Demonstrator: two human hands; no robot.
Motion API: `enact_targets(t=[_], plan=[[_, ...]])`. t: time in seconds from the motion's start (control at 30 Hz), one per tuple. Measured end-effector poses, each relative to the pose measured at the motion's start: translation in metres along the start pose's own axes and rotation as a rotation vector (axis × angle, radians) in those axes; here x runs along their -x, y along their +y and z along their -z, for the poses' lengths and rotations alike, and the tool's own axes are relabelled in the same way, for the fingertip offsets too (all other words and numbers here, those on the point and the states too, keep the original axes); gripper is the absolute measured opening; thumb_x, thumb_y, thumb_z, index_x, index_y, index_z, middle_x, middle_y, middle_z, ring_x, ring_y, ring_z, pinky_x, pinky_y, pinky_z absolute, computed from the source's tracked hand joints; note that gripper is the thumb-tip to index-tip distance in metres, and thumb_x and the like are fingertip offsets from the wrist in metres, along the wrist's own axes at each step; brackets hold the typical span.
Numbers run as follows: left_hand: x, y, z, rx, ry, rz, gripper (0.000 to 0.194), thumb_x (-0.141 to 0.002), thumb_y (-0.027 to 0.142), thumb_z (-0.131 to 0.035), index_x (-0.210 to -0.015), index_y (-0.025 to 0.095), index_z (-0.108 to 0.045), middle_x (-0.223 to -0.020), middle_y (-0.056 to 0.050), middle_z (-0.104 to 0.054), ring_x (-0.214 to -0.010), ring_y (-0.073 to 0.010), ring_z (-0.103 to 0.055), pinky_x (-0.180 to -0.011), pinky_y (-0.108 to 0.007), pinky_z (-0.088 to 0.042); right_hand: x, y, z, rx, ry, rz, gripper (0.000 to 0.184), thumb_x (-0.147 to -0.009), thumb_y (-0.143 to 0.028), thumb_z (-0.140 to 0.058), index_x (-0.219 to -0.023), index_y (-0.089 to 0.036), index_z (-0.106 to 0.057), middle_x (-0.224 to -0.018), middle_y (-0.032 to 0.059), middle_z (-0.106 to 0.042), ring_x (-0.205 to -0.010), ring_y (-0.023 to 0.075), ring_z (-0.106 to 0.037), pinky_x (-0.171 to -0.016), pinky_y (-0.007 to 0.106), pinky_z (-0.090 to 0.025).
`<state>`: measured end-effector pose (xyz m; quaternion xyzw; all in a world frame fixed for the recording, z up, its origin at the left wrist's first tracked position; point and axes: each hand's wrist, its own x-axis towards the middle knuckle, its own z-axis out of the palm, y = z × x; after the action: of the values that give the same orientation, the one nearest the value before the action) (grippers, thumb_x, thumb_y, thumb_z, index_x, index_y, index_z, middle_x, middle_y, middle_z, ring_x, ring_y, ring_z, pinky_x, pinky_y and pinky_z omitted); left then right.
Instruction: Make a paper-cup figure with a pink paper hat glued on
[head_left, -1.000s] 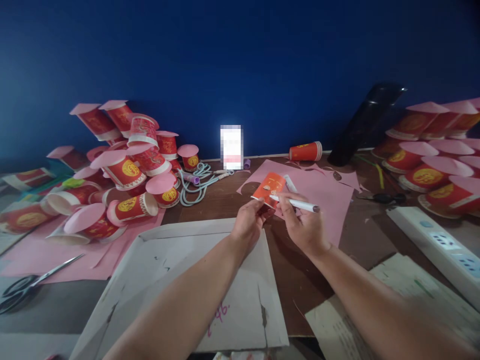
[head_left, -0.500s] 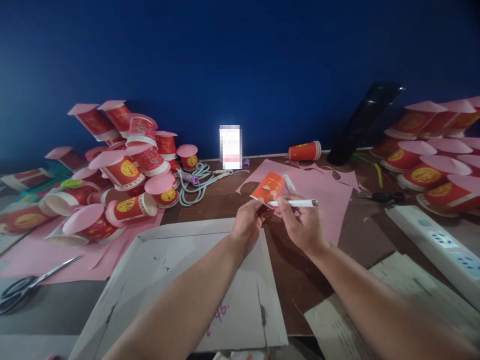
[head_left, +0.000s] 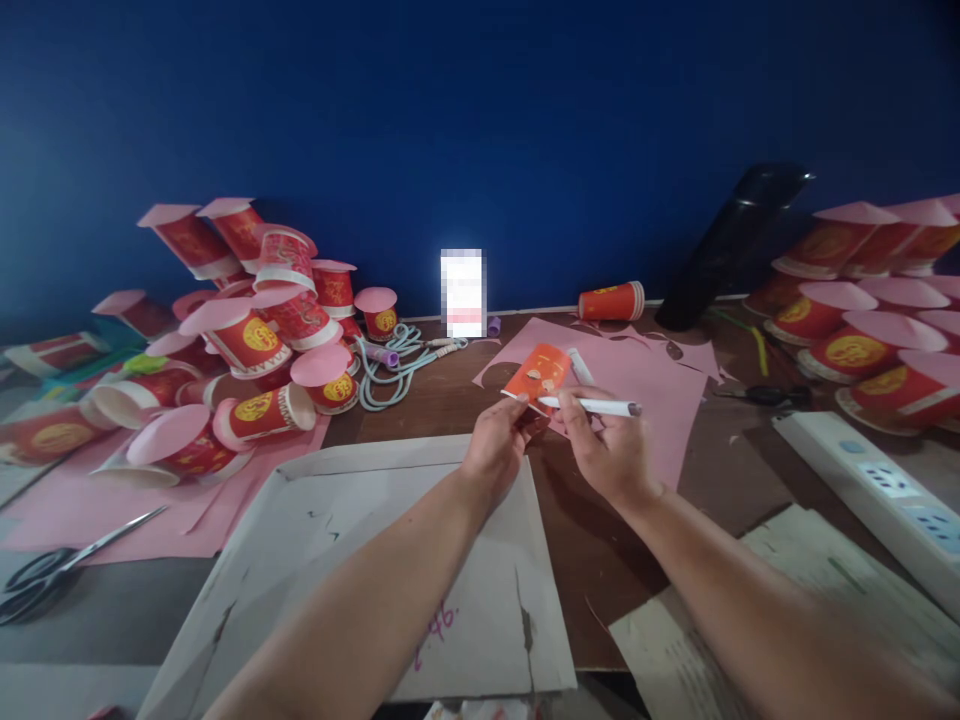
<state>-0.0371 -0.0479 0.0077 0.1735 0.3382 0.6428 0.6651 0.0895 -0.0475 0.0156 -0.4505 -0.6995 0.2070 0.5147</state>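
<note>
My left hand (head_left: pixel 496 445) is closed on the near edge of an orange-red paper piece (head_left: pixel 541 372) with two pale marks and a light rim. I cannot tell whether it is a whole cup or a flat piece. In a pinch, my right hand (head_left: pixel 609 448) holds a white marker (head_left: pixel 611 407), its tip at the paper's lower right edge. Just beyond the right fingers shows another white, pen-like item (head_left: pixel 580 366). Under and behind both hands lies pink paper (head_left: pixel 637 385) with round cut-outs along its edge.
Red paper cups with pink discs pile up at left (head_left: pixel 251 340) and right (head_left: pixel 851 345). Scissors (head_left: pixel 71 568) lie at left, a white board (head_left: pixel 360 520) under my left arm. A pale cable (head_left: pixel 394 375), a black bottle (head_left: pixel 720 250) and a power strip (head_left: pixel 870 490) stand around.
The rear end of the marker has dipped slightly and shifted right in my right hand. The left hand and the orange-red paper have hardly moved.
</note>
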Motion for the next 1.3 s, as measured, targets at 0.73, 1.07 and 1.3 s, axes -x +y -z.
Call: enact_targets(t=[0.73, 1.07, 1.3], plan=[[-0.0002, -0.0003, -0.0005, -0.016, 0.027, 0.004, 0.009, -0.074, 0.019, -0.066, -0.072, 0.01, -0.067, -0.076, -0.006, -0.066, -0.07, -0.0124, -0.059, -0.075, -0.03, -0.049, -0.0035, -0.0033, 0.0031, 0.066, 0.045, 0.009, 0.024, -0.091, -0.039, -0.053, -0.09, -0.02, -0.068, -0.074, 0.0047, -0.072, -0.064, 0.0172, -0.069, -0.056, 0.025, -0.055], [0.0002, 0.0009, -0.001, -0.016, 0.012, 0.004, 0.01, -0.072, 0.02, -0.068, -0.071, 0.01, -0.066, -0.075, -0.006, -0.066, -0.071, -0.0128, -0.06, -0.074, -0.029, -0.049, -0.0029, 0.0001, 0.002, 0.06, 0.045, 0.001, 0.024, -0.091, -0.038, -0.053, -0.096, -0.02, -0.068, -0.083, 0.0061, -0.073, -0.071, 0.0181, -0.071, -0.06, 0.026, -0.056], [-0.0002, -0.0006, 0.0018, -0.027, -0.025, -0.007, 0.013, -0.07, 0.022, -0.07, -0.069, 0.011, -0.065, -0.068, -0.003, -0.063, -0.066, -0.0109, -0.057, -0.07, -0.027, -0.047, -0.0001, -0.0021, 0.0007, 0.05, -0.033, -0.007, 0.026, -0.09, -0.04, -0.054, -0.094, -0.019, -0.068, -0.081, 0.0075, -0.073, -0.07, 0.0194, -0.07, -0.061, 0.029, -0.056]])
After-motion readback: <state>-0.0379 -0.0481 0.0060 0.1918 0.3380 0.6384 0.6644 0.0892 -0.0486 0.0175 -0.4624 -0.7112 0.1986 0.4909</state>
